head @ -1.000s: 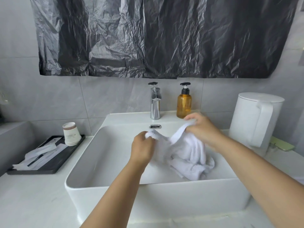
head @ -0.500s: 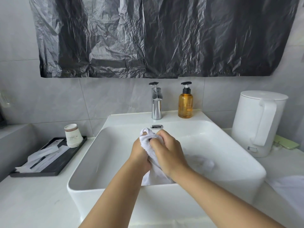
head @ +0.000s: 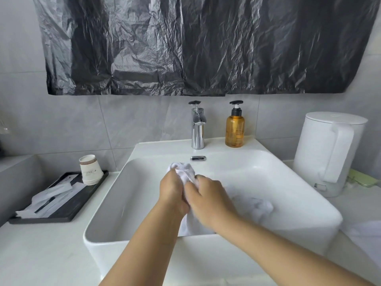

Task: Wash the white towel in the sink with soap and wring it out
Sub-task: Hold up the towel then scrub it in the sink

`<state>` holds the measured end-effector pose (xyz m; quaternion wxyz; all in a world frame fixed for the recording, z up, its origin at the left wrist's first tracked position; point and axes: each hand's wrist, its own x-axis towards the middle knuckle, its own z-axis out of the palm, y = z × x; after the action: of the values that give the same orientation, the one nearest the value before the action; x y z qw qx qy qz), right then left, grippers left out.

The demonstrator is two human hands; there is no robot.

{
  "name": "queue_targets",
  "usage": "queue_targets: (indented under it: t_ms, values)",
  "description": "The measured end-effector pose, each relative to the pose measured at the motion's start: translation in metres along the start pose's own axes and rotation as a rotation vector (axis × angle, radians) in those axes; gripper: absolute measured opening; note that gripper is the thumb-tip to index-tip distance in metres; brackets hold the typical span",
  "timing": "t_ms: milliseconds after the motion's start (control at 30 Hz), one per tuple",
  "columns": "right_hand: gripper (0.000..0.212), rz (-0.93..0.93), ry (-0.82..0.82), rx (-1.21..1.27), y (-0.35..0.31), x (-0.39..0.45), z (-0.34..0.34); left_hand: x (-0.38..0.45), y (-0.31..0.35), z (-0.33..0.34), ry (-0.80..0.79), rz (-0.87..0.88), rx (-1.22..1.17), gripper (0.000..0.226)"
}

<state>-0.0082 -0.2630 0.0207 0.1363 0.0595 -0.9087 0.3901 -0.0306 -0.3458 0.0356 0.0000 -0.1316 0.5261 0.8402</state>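
Over the middle of the white sink, both my hands clutch the white towel. My left hand and my right hand press together with a bunched part of the towel sticking up between them. The rest of the towel hangs below my hands and trails right along the basin floor. A chrome faucet and an amber soap bottle with a black pump stand on the sink's back ledge; no water shows at the spout.
A white kettle stands on the counter to the right, with a pale green object behind it. At left, a black tray holds stacked paper cups and wrapped packets. A black plastic sheet covers the wall above.
My right hand came from the sink's back right to meet my left hand, gathering the spread towel into a bunch. In the last half second both hands stayed pressed together.
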Motion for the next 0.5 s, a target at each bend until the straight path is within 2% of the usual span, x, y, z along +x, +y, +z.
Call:
queue_targets:
  t_ms: [67, 133, 200, 267, 367, 500]
  values:
    - [0.038, 0.044, 0.046, 0.042, 0.003, 0.005, -0.001, -0.002, 0.000, 0.001, -0.023, -0.034, 0.072, 0.041]
    - [0.044, 0.149, 0.089, 0.094, 0.012, 0.025, -0.005, -0.011, -0.001, 0.003, -0.120, -0.067, 0.118, 0.037]
    - [0.047, 0.248, 0.081, 0.105, 0.017, 0.042, -0.010, -0.017, -0.002, 0.005, -0.198, -0.089, 0.172, 0.036]
    - [0.046, 0.285, 0.057, 0.088, 0.023, 0.049, -0.009, -0.015, -0.003, 0.004, -0.199, -0.105, 0.191, 0.040]
    - [0.046, 0.205, 0.022, 0.072, 0.020, 0.034, -0.002, -0.010, -0.004, 0.000, -0.103, -0.110, 0.127, 0.034]
    - [0.032, 0.074, -0.066, -0.016, 0.013, 0.005, -0.001, -0.002, -0.004, -0.003, 0.000, -0.122, 0.083, 0.027]
